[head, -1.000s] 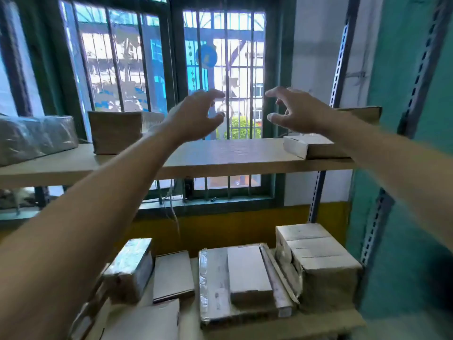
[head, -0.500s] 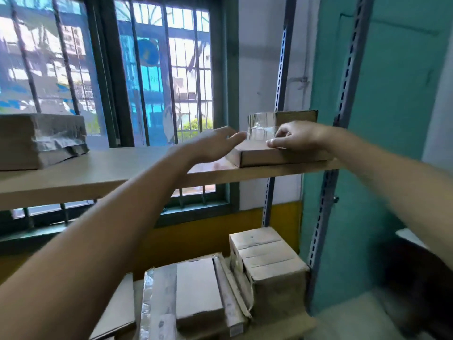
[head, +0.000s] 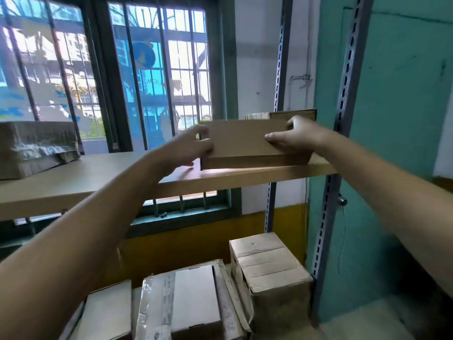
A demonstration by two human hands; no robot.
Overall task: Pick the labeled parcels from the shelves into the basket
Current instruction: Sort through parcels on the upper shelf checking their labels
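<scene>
Half a second ago the flat parcel point(head: 245, 143) lay level on the upper shelf point(head: 98, 177), with the left hand's fingers straight against its end and the right hand resting on top. Now both hands clasp it, and its broad face is tipped up toward the camera. The left hand point(head: 191, 148) has fingers and thumb curled round the parcel's left end. The right hand point(head: 294, 137) holds the right end, thumb pressed on the broad face and fingers hooked over the upper edge. The parcel is at the right end of the shelf, its lower edge down at the board; whether it touches there cannot be told. It is plain brown cardboard, thin and rectangular, with the narrow side beneath in darker shade. Just behind it stands a brown box point(head: 291, 114). A wrapped parcel point(head: 36, 148) lies well apart at the shelf's left, and cartons point(head: 267, 266) sit on the shelf below
</scene>
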